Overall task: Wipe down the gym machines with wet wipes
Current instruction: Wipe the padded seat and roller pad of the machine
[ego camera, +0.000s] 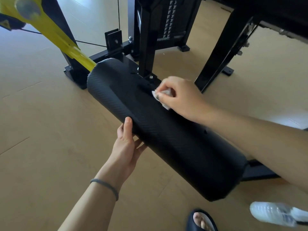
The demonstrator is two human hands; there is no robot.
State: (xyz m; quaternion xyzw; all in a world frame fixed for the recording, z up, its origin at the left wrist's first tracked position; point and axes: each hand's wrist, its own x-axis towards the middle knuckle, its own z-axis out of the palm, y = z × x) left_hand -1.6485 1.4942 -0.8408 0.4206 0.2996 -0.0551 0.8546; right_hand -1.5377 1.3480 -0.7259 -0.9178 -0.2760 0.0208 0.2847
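Observation:
A long black padded roller [175,147] with a woven texture runs diagonally from upper left to lower right. My right hand [180,97] rests on its upper middle, fingers closed on a crumpled white wet wipe [160,97] pressed against the pad. My left hand [128,144] grips the roller's near underside, thumb up on its side and fingers curled beneath. A dark band circles my left wrist.
A yellow lever arm [50,34] joins the roller's far end. The black machine frame [148,47] and weight stack [173,19] stand behind, another black frame leg [225,52] to the right. A clear plastic bottle [276,215] and my sandalled foot [201,220] are on the wooden floor.

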